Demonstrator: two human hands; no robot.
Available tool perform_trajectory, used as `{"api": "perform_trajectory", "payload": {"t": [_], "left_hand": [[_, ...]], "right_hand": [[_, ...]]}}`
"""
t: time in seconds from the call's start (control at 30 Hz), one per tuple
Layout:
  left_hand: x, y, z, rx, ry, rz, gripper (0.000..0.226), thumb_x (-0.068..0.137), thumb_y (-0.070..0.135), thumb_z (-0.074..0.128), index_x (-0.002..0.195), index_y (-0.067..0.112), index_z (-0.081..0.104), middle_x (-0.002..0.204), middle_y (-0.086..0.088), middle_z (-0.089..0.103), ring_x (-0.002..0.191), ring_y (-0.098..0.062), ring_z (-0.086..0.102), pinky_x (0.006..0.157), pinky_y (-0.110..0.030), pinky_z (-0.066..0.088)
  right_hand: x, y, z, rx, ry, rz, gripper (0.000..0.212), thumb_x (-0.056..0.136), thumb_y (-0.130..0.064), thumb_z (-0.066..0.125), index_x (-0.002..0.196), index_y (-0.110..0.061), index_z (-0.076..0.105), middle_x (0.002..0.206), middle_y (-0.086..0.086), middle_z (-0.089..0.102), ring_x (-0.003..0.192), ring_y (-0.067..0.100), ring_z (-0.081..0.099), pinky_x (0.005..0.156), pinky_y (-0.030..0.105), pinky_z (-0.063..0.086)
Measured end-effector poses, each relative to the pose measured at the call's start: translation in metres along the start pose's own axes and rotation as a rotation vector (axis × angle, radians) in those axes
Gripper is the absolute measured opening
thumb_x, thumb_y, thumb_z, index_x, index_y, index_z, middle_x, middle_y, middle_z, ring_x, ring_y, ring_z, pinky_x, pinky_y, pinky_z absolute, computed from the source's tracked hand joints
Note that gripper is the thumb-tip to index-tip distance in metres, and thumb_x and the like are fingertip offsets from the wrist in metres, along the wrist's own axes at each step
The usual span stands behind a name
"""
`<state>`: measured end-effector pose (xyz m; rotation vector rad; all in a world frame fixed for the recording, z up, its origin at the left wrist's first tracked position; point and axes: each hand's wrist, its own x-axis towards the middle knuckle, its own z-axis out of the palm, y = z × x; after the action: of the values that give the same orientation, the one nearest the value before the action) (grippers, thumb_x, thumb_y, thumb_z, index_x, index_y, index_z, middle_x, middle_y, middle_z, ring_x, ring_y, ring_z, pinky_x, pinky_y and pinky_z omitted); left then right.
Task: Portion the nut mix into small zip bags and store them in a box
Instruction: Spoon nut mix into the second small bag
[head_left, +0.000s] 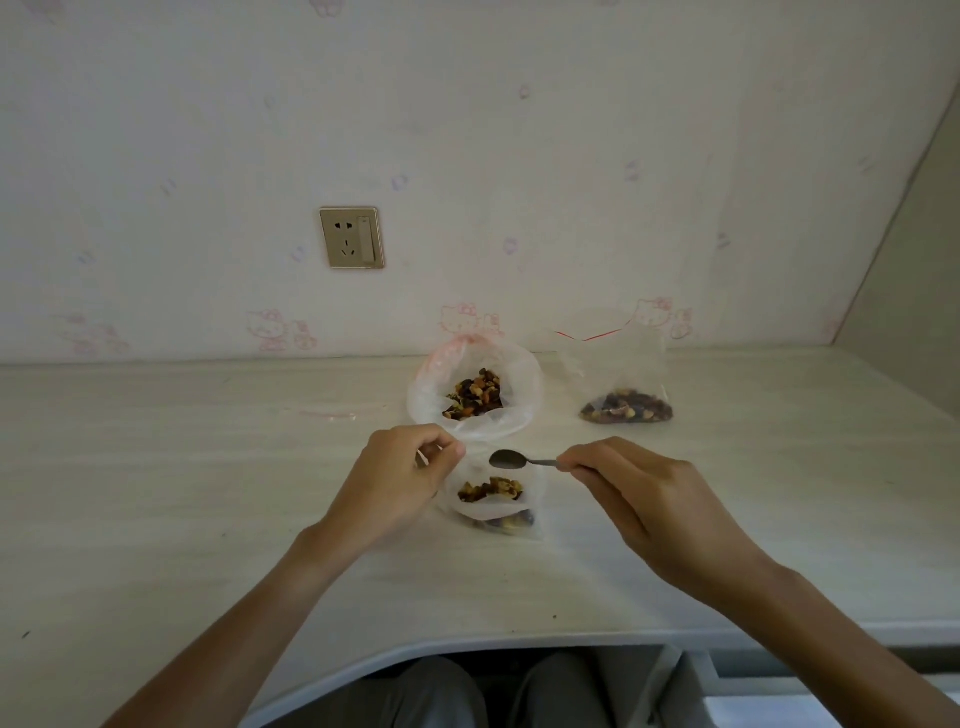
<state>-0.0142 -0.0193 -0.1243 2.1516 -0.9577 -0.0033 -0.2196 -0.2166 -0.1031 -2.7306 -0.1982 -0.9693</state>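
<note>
A large clear bag (431, 400) lies open at the back of the desk with nut mix (475, 399) inside. In front of it stands a small zip bag (537, 493), open at the top and partly filled with nuts (491, 489). My left hand (397, 480) pinches the left rim of this small bag. My right hand (631, 491) grips the handle of a metal spoon (508, 459), whose bowl looks empty and hovers just above the small bag's mouth. A second small zip bag (621, 379) with nuts in its bottom stands at the back right.
The pale wooden desk (208, 519) runs against a patterned wall with a power socket (352, 238). A side panel (904, 249) closes the right end. The desk's front edge curves inward above my knees (498, 691). A strip of clear plastic (327, 414) lies left of the large bag.
</note>
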Motion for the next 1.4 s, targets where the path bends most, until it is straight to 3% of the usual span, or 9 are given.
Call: {"api": "perform_trajectory", "payload": {"t": [0.17,0.33,0.57,0.63,0.73,0.87,1.0,1.17,1.4], "left_hand": [[-0.002,-0.012,0.000,-0.031,0.002,-0.059,0.035,0.099,0.052,0.059,0.083,0.026,0.075,0.073,0.014,0.072,0.065,-0.005,0.068,0.072,-0.039,0.058],[0.015,-0.025,-0.004,-0.071,0.137,-0.239,0.059,0.081,0.085,0.050,0.087,0.028,0.062,0.077,0.008,0.070,0.071,-0.009,0.068,0.064,-0.028,0.047],[0.060,-0.022,-0.004,-0.011,0.174,-0.356,0.104,0.064,0.099,0.045,0.132,0.021,0.049,0.113,0.008,0.060,0.100,-0.012,0.062,0.078,-0.033,0.048],[0.074,-0.022,-0.002,0.015,0.135,-0.368,0.096,0.071,0.092,0.053,0.134,0.019,0.051,0.118,0.005,0.061,0.104,-0.017,0.063,0.081,-0.035,0.049],[0.088,-0.021,0.002,0.041,0.119,-0.339,0.051,0.086,0.063,0.067,0.117,0.024,0.055,0.105,0.011,0.063,0.087,-0.007,0.062,0.069,-0.030,0.049],[0.094,-0.021,0.006,0.063,0.180,-0.230,0.016,0.092,0.027,0.062,0.108,0.026,0.060,0.097,0.007,0.065,0.075,-0.006,0.060,0.056,-0.027,0.039],[0.093,-0.019,0.010,0.032,0.232,-0.089,0.016,0.095,0.020,0.062,0.110,0.026,0.063,0.093,0.007,0.066,0.073,-0.010,0.063,0.057,-0.026,0.042],[0.091,-0.021,0.010,0.012,0.250,0.008,0.024,0.096,0.019,0.067,0.119,0.022,0.065,0.102,0.005,0.067,0.086,-0.010,0.064,0.069,-0.033,0.055],[0.093,-0.021,0.014,0.022,0.257,0.040,0.025,0.096,0.020,0.069,0.120,0.023,0.065,0.102,0.004,0.067,0.083,-0.009,0.063,0.063,-0.024,0.047]], "right_hand": [[0.007,0.005,0.012,0.483,0.078,0.377,0.020,0.101,-0.038,0.051,0.107,-0.029,0.067,0.100,-0.019,0.075,0.086,0.008,0.071,0.068,0.022,0.058],[0.033,0.016,0.030,0.872,0.210,0.689,0.013,0.104,-0.014,0.056,0.108,-0.013,0.068,0.092,0.002,0.080,0.092,0.018,0.076,0.064,0.035,0.064],[0.074,0.031,0.061,0.779,0.170,0.767,0.012,0.105,-0.020,0.056,0.105,-0.017,0.068,0.089,-0.004,0.080,0.088,0.007,0.075,0.073,0.033,0.063],[0.084,0.034,0.069,0.715,0.128,0.764,0.014,0.105,-0.021,0.056,0.104,-0.015,0.068,0.090,-0.003,0.079,0.088,0.005,0.074,0.080,0.033,0.062],[0.095,0.037,0.080,0.638,0.043,0.747,0.015,0.104,-0.023,0.058,0.101,-0.015,0.070,0.089,-0.004,0.079,0.086,0.003,0.072,0.085,0.031,0.059],[0.103,0.040,0.096,0.605,0.034,0.762,0.019,0.104,-0.022,0.058,0.101,-0.011,0.074,0.087,-0.002,0.079,0.084,0.005,0.073,0.085,0.031,0.060],[0.104,0.046,0.109,0.672,0.141,0.831,0.019,0.104,-0.018,0.057,0.101,-0.009,0.074,0.084,-0.001,0.079,0.084,0.008,0.074,0.084,0.032,0.059],[0.106,0.050,0.121,0.666,0.154,0.848,0.017,0.104,-0.019,0.057,0.100,-0.014,0.073,0.085,-0.003,0.079,0.076,0.001,0.072,0.064,0.013,0.051],[0.108,0.045,0.125,0.599,0.089,0.793,0.014,0.106,-0.021,0.053,0.104,-0.020,0.067,0.093,-0.005,0.077,0.077,0.010,0.073,0.063,0.042,0.062]]}}
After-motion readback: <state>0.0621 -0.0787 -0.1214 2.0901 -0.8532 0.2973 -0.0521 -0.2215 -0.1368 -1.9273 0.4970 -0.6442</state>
